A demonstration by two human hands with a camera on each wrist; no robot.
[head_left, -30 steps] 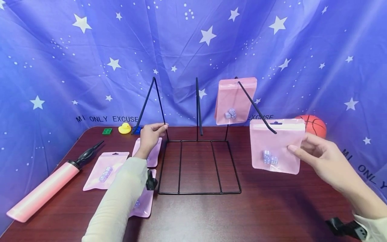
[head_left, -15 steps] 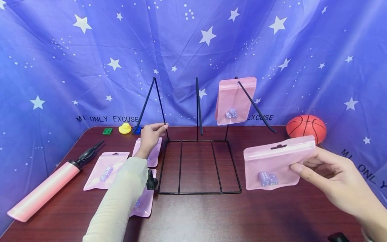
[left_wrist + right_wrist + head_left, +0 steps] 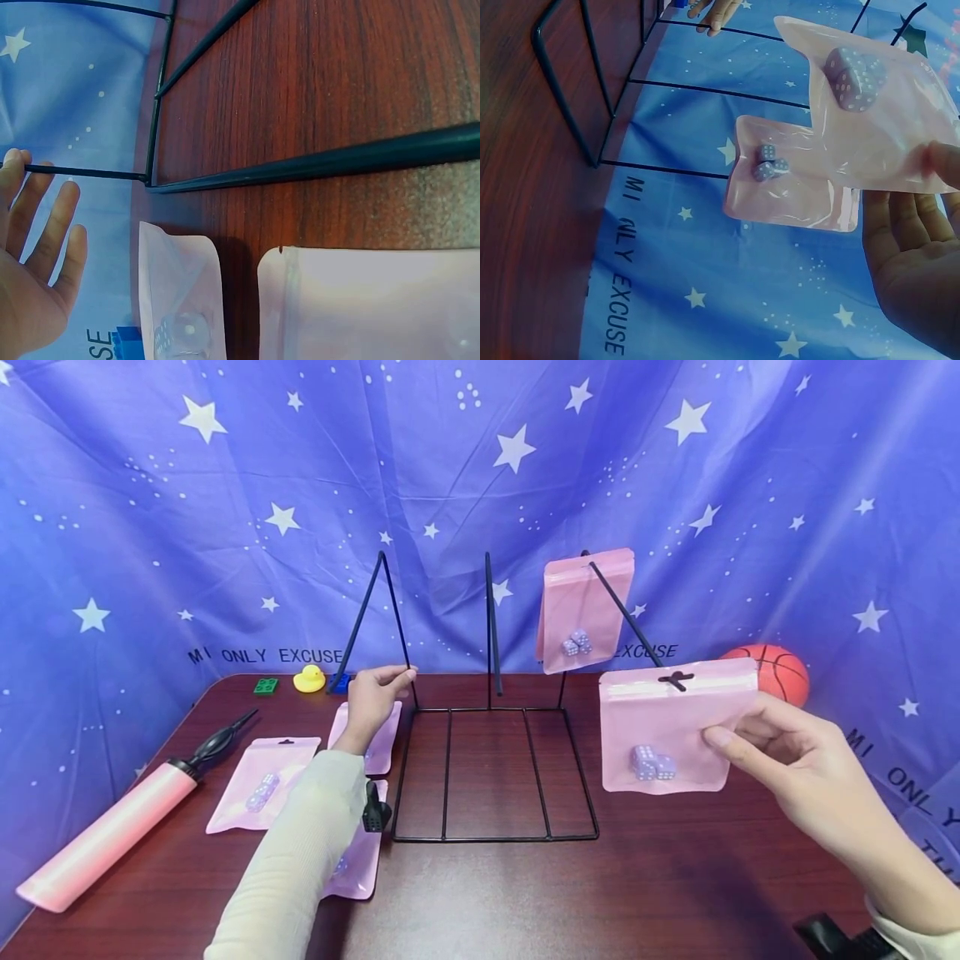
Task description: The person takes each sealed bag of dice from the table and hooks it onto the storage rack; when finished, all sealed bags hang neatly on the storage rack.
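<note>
A black wire rack (image 3: 495,839) with three slanting hooks stands on the table. My left hand (image 3: 375,702) pinches its left upright between thumb and fingertips, seen also in the left wrist view, the other fingers of the hand (image 3: 45,247) spread. My right hand (image 3: 802,768) pinches the right edge of a pink zip bag (image 3: 667,727) with purple dice inside. The bag's hanging slot is at the tip of the right hook (image 3: 630,622), which seems to poke through it. Farther back on that hook hang pink bags (image 3: 585,602), also with dice.
Several more pink bags (image 3: 262,785) lie on the table left of the rack, partly under my left arm. A pink hand pump (image 3: 120,835) lies far left. A yellow duck (image 3: 309,678), a green block (image 3: 266,686) and a blue block stand behind. A small basketball (image 3: 780,672) sits back right.
The bag in my right hand came off the hook line, dropped and tilted, then rose level again with its slot at the hook tip. My left hand has stayed on the upright.
</note>
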